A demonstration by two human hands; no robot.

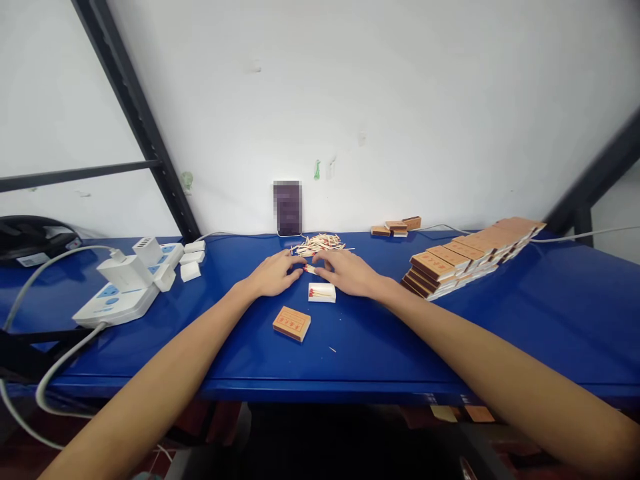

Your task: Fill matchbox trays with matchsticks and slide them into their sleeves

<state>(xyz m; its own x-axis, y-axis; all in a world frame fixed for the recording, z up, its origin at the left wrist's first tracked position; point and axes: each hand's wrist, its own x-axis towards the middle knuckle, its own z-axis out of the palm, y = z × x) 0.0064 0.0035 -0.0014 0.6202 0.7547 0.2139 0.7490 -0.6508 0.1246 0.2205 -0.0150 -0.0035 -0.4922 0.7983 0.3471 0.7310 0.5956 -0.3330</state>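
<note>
Between my two hands, a few matches (311, 269) with red heads lie sideways. My left hand (273, 274) is closed, its thumb and forefinger at the red-headed end. At the other end, the thumb and fingers of my right hand (346, 272) close on the sticks. Just behind the fingertips spreads a loose heap of matches (325, 243). Nearer to me sits a white matchbox tray (327, 297) with several matches in it, open side up. An orange-brown matchbox sleeve or box (292, 323) rests in front; its inside is hidden.
Stacked matchboxes (463, 257) stand at the right, with a few more boxes (396, 227) by the wall. A power strip (117, 303) with plugs and cables occupies the left. A dark pixelated device (287, 208) leans on the wall. One match (333, 349) lies on the blue table (240, 360).
</note>
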